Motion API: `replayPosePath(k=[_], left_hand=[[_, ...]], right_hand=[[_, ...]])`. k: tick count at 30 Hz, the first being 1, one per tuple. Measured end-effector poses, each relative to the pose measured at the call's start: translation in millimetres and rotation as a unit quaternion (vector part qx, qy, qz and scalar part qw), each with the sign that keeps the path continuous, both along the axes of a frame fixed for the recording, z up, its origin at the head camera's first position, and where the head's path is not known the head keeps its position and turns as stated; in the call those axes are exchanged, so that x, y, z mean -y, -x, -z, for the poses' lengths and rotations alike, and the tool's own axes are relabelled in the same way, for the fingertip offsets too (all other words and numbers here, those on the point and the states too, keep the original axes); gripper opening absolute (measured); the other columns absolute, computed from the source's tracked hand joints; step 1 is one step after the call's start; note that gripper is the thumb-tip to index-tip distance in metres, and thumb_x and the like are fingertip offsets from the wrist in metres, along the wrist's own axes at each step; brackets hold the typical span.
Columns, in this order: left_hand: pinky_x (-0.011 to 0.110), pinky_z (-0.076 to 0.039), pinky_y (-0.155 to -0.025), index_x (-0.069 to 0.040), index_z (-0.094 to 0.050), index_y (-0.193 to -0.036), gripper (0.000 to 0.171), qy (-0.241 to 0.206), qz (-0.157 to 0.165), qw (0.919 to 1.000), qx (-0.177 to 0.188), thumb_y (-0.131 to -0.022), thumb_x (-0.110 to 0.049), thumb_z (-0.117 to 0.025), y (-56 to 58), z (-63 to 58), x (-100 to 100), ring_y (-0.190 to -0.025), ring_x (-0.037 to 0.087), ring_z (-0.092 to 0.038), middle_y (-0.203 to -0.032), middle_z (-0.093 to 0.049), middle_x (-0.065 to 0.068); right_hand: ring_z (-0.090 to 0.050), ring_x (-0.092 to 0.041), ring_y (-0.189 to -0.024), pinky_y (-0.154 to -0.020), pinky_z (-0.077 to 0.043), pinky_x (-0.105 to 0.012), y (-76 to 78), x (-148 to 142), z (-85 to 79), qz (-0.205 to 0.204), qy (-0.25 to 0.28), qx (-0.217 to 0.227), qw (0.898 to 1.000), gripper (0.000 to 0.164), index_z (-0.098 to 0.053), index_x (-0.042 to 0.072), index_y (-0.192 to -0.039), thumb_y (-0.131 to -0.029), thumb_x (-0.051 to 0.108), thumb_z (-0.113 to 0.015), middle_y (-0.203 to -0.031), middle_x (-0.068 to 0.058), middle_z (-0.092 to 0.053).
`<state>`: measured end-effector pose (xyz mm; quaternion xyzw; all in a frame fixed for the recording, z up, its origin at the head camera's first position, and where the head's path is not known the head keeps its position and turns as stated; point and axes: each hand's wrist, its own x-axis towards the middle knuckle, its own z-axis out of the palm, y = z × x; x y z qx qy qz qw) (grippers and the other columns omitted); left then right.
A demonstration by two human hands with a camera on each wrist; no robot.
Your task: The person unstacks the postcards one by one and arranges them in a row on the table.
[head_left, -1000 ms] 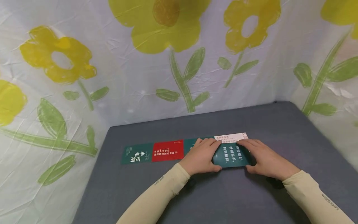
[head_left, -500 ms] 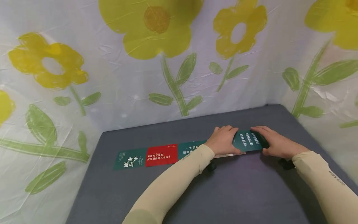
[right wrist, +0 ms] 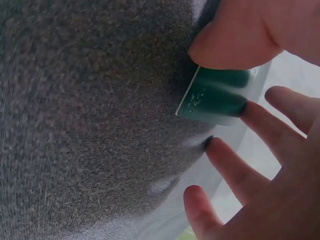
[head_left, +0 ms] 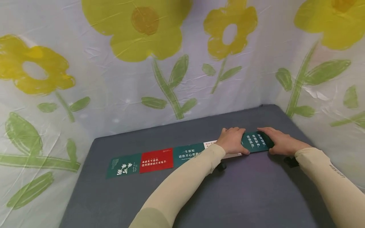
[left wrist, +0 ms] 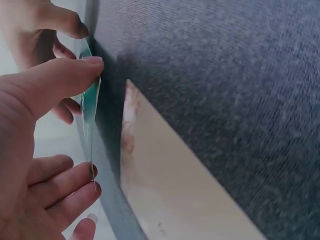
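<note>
A dark green card [head_left: 253,142] with white writing is held between both hands at the right end of a row of cards. My left hand [head_left: 232,141] grips its left part, thumb on the near edge and fingers on the far one. My right hand [head_left: 282,142] pinches its right end the same way. In the left wrist view the green card [left wrist: 90,102] stands a little off the tabletop. Beside it lies a white card [left wrist: 165,175], partly hidden by my left hand in the head view. The right wrist view shows one card corner [right wrist: 212,100] by the thumb.
Left of the white card, a green card [head_left: 185,153], a red card [head_left: 156,161] and another green card [head_left: 124,166] lie edge to edge. They rest on a grey cloth-covered table [head_left: 242,193]. A flower-printed curtain [head_left: 119,79] rises behind the table and at its sides.
Both hands have carried the green card right and away from the body, off the white card it partly covered, to the row's right end. The head view has shifted rightward.
</note>
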<state>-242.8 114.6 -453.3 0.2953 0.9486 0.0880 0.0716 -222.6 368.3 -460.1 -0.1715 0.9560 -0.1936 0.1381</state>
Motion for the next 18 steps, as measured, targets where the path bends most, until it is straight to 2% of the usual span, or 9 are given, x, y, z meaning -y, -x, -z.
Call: replayPosePath(k=[6, 11, 18], left_hand=[[0.036, -0.043, -0.104, -0.024, -0.049, -0.163, 0.094, 0.0, 0.0, 1.0, -0.008, -0.086, -0.066, -0.082, 0.2, 4.1, -0.2, -0.137, 0.011, -0.06, -0.155, -0.061, -0.008], [0.035, -0.042, -0.104, -0.026, -0.05, -0.161, 0.092, -0.002, -0.007, 1.0, -0.003, -0.085, -0.067, -0.082, 1.0, 8.4, -3.0, -0.138, 0.011, -0.059, -0.156, -0.06, -0.009], [0.034, -0.043, -0.101, -0.025, -0.052, -0.16, 0.091, -0.006, -0.001, 1.0, -0.004, -0.086, -0.068, -0.081, -1.8, 12.4, -5.4, -0.135, 0.011, -0.06, -0.155, -0.062, -0.01]], right_hand=[[-0.035, -0.064, -0.146, -0.103, -0.03, -0.091, 2.4, 1.1, -1.0, 0.009, -0.017, 0.003, 1.0, 0.103, -0.031, 0.006, -0.167, -0.078, 0.006, -0.084, -0.167, -0.032, -0.032], [-0.034, -0.064, -0.144, -0.103, -0.032, -0.09, 2.4, -0.3, -2.9, 0.008, -0.024, 0.004, 1.0, 0.101, -0.033, 0.004, -0.166, -0.078, 0.007, -0.084, -0.167, -0.032, -0.033], [-0.035, -0.062, -0.142, -0.103, -0.033, -0.089, -2.8, -1.5, -1.9, 0.011, -0.015, 0.009, 1.0, 0.102, -0.034, 0.002, -0.165, -0.077, 0.007, -0.085, -0.166, -0.033, -0.034]])
